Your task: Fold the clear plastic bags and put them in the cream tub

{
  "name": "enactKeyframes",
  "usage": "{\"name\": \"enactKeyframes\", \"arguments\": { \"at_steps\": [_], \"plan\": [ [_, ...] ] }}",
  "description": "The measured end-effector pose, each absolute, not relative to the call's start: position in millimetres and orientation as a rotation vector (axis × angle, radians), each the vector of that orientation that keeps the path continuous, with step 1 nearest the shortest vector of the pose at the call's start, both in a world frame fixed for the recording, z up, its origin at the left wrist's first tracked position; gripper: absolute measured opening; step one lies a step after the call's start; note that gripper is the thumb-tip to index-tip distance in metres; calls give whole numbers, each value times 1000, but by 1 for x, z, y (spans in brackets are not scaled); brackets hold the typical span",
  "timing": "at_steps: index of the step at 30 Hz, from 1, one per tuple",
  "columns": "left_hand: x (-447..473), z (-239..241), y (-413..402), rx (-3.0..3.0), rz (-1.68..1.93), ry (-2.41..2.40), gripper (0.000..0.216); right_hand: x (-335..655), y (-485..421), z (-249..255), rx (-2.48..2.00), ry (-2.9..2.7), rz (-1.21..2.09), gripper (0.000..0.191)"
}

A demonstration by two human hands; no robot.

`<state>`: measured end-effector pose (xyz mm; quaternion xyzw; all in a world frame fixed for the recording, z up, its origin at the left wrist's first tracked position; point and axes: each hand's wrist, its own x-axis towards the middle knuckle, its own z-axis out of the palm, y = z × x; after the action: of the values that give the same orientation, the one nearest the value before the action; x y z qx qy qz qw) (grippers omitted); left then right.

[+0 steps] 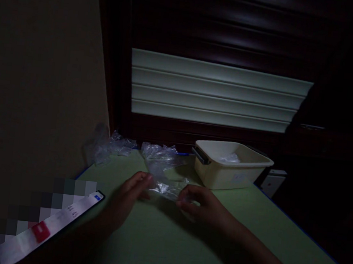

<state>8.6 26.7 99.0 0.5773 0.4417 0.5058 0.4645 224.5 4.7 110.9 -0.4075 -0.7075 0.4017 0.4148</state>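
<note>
Dim room, green table (158,247) edged in blue, open space toward the near edge. Clear plastic bag (166,187) stretched mid-table between left hand (128,198) and right hand (202,206) — fingers pinching it. Cream tub (229,171) behind; phone (49,228) writing unreadable.

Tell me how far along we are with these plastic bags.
Done, it seems: a pale crumpled piece lies in the cream tub. In hand: the left hand and right hand pinch one clear plastic bag between them above the green table. Left: crumpled bags heaped at the table's back edge.
</note>
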Motion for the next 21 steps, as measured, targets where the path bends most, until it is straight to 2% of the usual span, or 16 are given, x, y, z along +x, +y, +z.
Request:
{"name": "enactKeyframes", "arguments": {
  "at_steps": [3,5,7,8,12,13,17,21],
  "plan": [
    [3,99,26,1498,1486,1048,35,230,1,118,-950,-1725,1165,16],
    [0,99,26,1574,1478,946,51,233,-2,120,-912,-1682,1267,17],
    [-1,98,25,1619,1329,833,60,235,-4,122,-875,-1654,1330,19],
    [0,97,24,1624,1233,797,58,235,-5,123,-864,-1645,1345,20],
    [10,91,19,1583,901,833,25,234,0,127,-903,-1541,1268,27],
    [13,90,18,1576,847,848,23,234,3,127,-930,-1495,1223,28],
    [18,97,9,1444,614,747,33,236,14,126,-1023,-1293,1062,35],
    [15,113,0,1272,393,604,30,241,19,124,-1017,-1152,959,40]
  ]
}}
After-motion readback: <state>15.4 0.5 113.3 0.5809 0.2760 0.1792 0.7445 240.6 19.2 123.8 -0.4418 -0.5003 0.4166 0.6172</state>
